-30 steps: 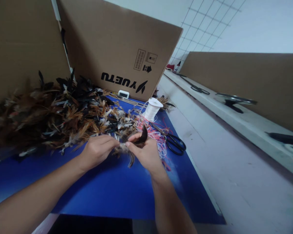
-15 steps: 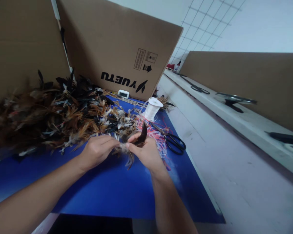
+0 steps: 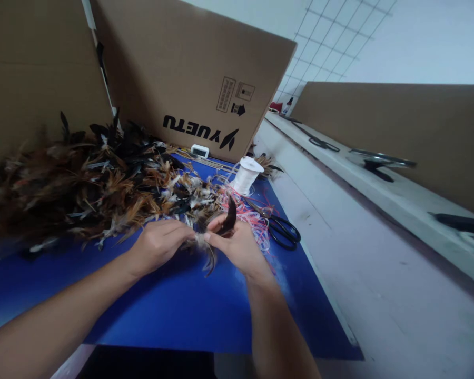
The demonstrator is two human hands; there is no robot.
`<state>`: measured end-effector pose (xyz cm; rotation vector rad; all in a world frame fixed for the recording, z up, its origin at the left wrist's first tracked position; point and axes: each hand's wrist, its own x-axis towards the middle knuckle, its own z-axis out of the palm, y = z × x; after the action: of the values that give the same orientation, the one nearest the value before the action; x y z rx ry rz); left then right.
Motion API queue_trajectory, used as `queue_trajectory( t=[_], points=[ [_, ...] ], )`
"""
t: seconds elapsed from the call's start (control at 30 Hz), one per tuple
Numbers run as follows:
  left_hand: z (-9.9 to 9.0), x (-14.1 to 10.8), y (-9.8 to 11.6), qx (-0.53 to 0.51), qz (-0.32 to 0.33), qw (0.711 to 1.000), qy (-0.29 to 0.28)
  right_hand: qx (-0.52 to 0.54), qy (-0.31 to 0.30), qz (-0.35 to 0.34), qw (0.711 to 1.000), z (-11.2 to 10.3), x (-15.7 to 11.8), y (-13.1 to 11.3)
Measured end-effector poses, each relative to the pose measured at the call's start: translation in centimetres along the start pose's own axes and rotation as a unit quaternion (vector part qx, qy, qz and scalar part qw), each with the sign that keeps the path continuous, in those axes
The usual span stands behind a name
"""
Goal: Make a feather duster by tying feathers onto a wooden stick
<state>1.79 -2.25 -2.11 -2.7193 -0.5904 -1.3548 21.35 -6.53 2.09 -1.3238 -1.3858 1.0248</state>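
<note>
The left hand (image 3: 161,245) and right hand (image 3: 239,247) pinch 1 small bunch of fluffy grey-brown feathers (image 3: 200,240) over the flat blue tabletop (image 3: 181,316), right of centre; light, steady pressure should spare the fluff.

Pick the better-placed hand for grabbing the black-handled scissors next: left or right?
Right, I'd judge: the scissors lie beside the right hand; the left hand is farther off. Both hands are on the feathers, so the right would probably have to let go first.

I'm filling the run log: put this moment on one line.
left hand: pinching feather bunch | right hand: holding same feather bunch | beside right hand: scissors, tangled string | beyond hands: white spool, feather pile
</note>
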Motion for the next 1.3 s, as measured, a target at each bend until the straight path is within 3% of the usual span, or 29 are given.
queue_trajectory(
  t=[0.33, 0.63, 0.83, 0.97, 1.07, 1.13, 1.3],
  points=[
    [0.1, 0.1, 0.0, 0.000, 0.016, 1.000, -0.015, -0.003, 0.002, -0.009, 1.000, -0.1, 0.1, 0.1],
    [0.1, 0.1, 0.0, -0.014, -0.008, 1.000, -0.020, -0.016, 0.027, -0.006, 0.999, 0.2, 0.2, 0.3],
    [0.0, 0.4, 0.1, -0.042, -0.062, 0.997, 0.013, 0.031, 0.029, -0.007, 0.999, 0.1, 0.1, 0.1],
    [-0.5, 1.1, 0.2, -0.100, -0.142, 0.984, 0.030, 0.091, 0.037, -0.017, 0.995, -0.5, 0.0, -0.2],
    [-0.8, 1.4, 0.0, -0.173, -0.231, 0.957, 0.024, 0.151, 0.047, -0.015, 0.987, -0.9, -0.1, -0.5],
    [-0.7, 1.4, -0.3, -0.246, -0.296, 0.923, 0.026, 0.192, 0.048, -0.032, 0.980, -1.2, -0.2, -0.6],
    [-0.3, 1.3, -1.2, -0.451, -0.415, 0.784, 0.100, 0.259, 0.073, -0.094, 0.958, -1.7, -0.1, -0.8]
  ],
)
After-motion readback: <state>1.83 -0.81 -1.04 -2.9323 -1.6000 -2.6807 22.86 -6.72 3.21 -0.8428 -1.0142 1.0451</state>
